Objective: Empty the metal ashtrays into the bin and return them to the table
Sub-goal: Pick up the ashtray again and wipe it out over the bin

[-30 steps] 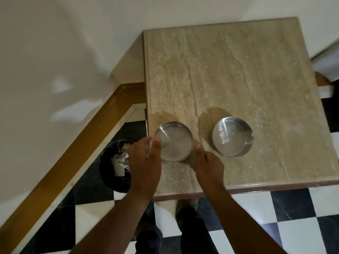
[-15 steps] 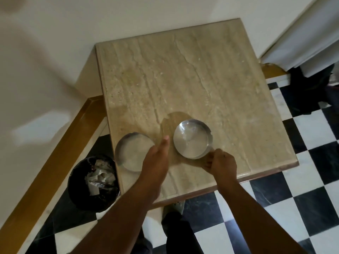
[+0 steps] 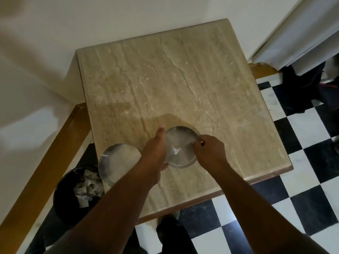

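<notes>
Two round metal ashtrays stand near the front of a beige marble table [image 3: 183, 79]. The left ashtray [image 3: 117, 160] sits at the table's left edge, untouched. The right ashtray [image 3: 180, 146] is held from both sides. My left hand [image 3: 156, 153] cups its left rim with the thumb pointing up. My right hand [image 3: 209, 151] pinches its right rim with curled fingers. A black bin [image 3: 77, 191] with crumpled paper and foil inside stands on the floor, left of the table and below the left ashtray.
A white wall runs behind and to the left, with a wooden skirting [image 3: 45, 171] along it. The floor [image 3: 302, 171] is black and white checkered tile. White curtains [image 3: 302, 33] and a dark object [image 3: 308, 85] lie at the upper right.
Both hands left the left ashtray and moved right to the other one, then closed around its rim. The view has shifted right as well.
</notes>
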`<action>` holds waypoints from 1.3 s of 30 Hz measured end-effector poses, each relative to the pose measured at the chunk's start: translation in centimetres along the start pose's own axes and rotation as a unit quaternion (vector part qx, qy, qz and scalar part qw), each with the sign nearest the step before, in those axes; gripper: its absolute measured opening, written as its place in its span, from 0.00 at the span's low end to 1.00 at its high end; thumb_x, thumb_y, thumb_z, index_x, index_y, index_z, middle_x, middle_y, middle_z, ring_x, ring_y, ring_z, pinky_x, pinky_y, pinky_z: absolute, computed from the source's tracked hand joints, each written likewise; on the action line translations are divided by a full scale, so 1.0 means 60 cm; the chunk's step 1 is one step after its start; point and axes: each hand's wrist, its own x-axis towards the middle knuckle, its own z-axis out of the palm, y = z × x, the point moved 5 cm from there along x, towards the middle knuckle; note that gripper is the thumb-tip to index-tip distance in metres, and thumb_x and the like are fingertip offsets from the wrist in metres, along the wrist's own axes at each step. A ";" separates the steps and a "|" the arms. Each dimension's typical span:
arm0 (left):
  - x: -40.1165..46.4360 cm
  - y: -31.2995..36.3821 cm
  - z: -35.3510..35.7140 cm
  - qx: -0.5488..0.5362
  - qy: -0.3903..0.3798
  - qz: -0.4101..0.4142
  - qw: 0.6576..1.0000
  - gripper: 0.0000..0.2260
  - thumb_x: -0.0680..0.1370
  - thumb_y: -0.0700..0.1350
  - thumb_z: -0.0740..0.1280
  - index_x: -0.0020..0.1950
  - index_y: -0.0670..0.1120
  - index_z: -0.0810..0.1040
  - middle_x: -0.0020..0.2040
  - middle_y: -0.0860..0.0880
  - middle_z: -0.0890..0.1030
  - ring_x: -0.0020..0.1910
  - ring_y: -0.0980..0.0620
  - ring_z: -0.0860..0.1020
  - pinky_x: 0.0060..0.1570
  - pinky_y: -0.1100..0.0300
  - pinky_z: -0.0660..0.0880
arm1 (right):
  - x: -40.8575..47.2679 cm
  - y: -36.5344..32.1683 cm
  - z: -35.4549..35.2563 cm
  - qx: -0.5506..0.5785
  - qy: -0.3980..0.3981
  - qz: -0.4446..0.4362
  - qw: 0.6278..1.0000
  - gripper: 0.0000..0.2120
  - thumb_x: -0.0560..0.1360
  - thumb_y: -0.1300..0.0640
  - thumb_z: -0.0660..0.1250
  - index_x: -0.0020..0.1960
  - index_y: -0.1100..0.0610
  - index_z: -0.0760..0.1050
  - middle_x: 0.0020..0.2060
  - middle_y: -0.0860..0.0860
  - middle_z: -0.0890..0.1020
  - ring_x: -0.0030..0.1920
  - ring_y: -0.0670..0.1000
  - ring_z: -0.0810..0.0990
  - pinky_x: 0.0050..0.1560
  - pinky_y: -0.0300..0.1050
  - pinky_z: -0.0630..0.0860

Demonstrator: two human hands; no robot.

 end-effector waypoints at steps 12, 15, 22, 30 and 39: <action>-0.056 0.050 -0.220 -0.005 0.057 0.015 0.998 0.32 0.78 0.69 0.58 0.67 0.45 0.78 0.62 0.40 0.82 0.55 0.40 0.82 0.45 0.50 0.78 | -0.090 -0.202 0.057 -0.143 -0.029 -0.187 0.971 0.09 0.78 0.62 0.58 0.42 0.61 0.73 0.39 0.56 0.77 0.39 0.54 0.76 0.31 0.40 0.65; -0.071 0.026 -0.299 -0.038 0.069 0.006 0.997 0.33 0.78 0.70 0.58 0.70 0.47 0.77 0.70 0.37 0.78 0.64 0.35 0.78 0.54 0.45 0.78 | -0.123 -0.263 0.103 -0.171 -0.065 -0.212 0.960 0.08 0.77 0.61 0.59 0.40 0.59 0.70 0.39 0.55 0.75 0.39 0.55 0.74 0.34 0.42 0.66; -0.081 -0.054 -0.480 -0.111 0.151 -0.030 0.982 0.35 0.76 0.71 0.59 0.75 0.48 0.71 0.73 0.41 0.75 0.67 0.36 0.76 0.57 0.41 0.77 | -0.210 -0.362 0.257 -0.196 -0.149 -0.263 0.933 0.09 0.78 0.60 0.57 0.40 0.61 0.69 0.37 0.56 0.74 0.38 0.55 0.72 0.38 0.47 0.69; -0.044 -0.153 -0.608 -0.172 0.132 -0.063 0.974 0.30 0.79 0.67 0.59 0.73 0.48 0.71 0.69 0.42 0.78 0.65 0.38 0.77 0.43 0.47 0.78 | -0.247 -0.370 0.398 -0.186 -0.177 -0.258 0.931 0.07 0.78 0.56 0.63 0.50 0.60 0.76 0.40 0.53 0.78 0.40 0.50 0.78 0.41 0.42 0.74; 0.030 -0.258 -0.626 -0.207 0.023 -0.099 0.973 0.24 0.80 0.59 0.66 0.71 0.46 0.73 0.62 0.39 0.80 0.57 0.38 0.82 0.47 0.43 0.85 | -0.250 -0.339 0.467 -0.211 -0.192 -0.231 0.930 0.08 0.77 0.57 0.65 0.53 0.61 0.76 0.44 0.55 0.80 0.44 0.54 0.83 0.47 0.46 0.82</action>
